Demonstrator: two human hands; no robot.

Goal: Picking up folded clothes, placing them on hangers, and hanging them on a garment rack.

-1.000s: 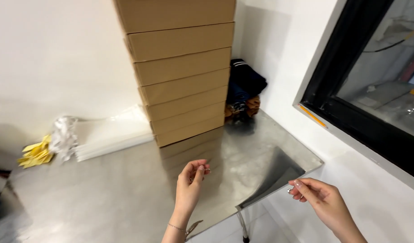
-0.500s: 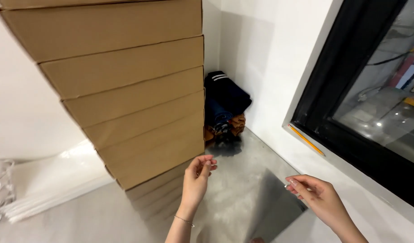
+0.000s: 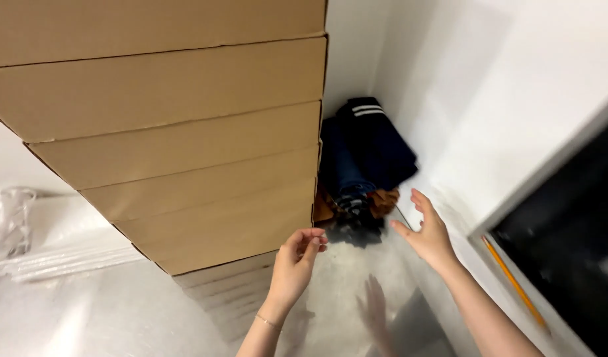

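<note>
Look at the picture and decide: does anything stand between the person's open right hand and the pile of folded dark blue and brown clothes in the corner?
Nothing visible does. The right hand reaches open toward the pile of folded dark blue and brown clothes, with only bare shiny metal table between them. The stack of brown cardboard boxes stands to the left, beside that path.

A shiny steel table (image 3: 119,317) carries everything, its top mirroring what stands on it. A tall stack of flat brown cardboard boxes (image 3: 185,132) sits on it, with 5 boxes in view and the top cut off by the frame. Behind the stack, in the corner, lies a pile of folded clothes (image 3: 367,158), dark blue above, orange-brown below. At the left lie a flat pile of clear plastic bags (image 3: 59,254) and a crumpled clear wrapper (image 3: 9,218).
</note>
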